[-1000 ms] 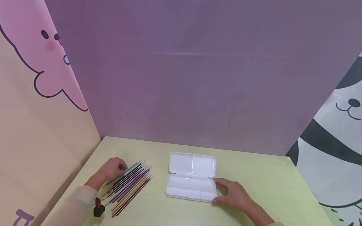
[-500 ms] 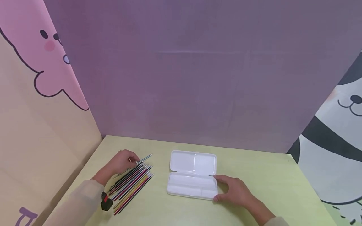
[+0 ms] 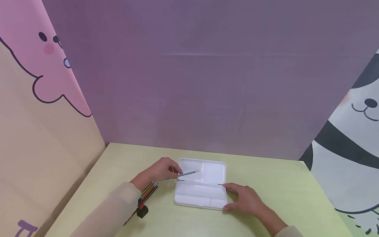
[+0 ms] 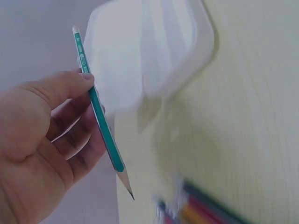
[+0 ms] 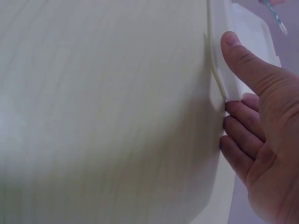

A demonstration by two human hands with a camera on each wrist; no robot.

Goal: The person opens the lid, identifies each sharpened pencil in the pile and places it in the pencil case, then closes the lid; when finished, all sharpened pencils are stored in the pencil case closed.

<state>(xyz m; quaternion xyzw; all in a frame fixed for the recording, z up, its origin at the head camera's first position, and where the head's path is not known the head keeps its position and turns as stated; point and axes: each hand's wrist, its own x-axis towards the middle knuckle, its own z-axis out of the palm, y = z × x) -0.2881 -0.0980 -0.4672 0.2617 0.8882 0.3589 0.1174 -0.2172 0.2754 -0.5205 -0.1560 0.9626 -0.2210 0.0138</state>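
Note:
Between thumb and fingers, my left hand (image 3: 163,169) pinches a green pencil (image 4: 103,126). Its sharpened tip points down toward the table in the left wrist view, and its white end overlaps the lid in the head view. The white plastic pencil case (image 3: 192,191) lies open, lid (image 3: 189,164) folded back and away from me. Long and small compartments show in its base, with nothing in them. At the case's right end my right hand (image 3: 245,202) holds it, thumb at the front corner and fingers near the hinge side.
Several pencils (image 3: 149,191) lie in a bundle left of the case, largely hidden by my left forearm and sleeve (image 3: 118,205). A small black-and-red device (image 3: 142,210) sits at the left wrist. A purple panel (image 3: 207,98) stands behind the pale table (image 3: 266,174).
My left hand has lifted the green pencil off the bundle and carried it right, to the left edge of the case's lid. The right hand has stayed at the case's right end.

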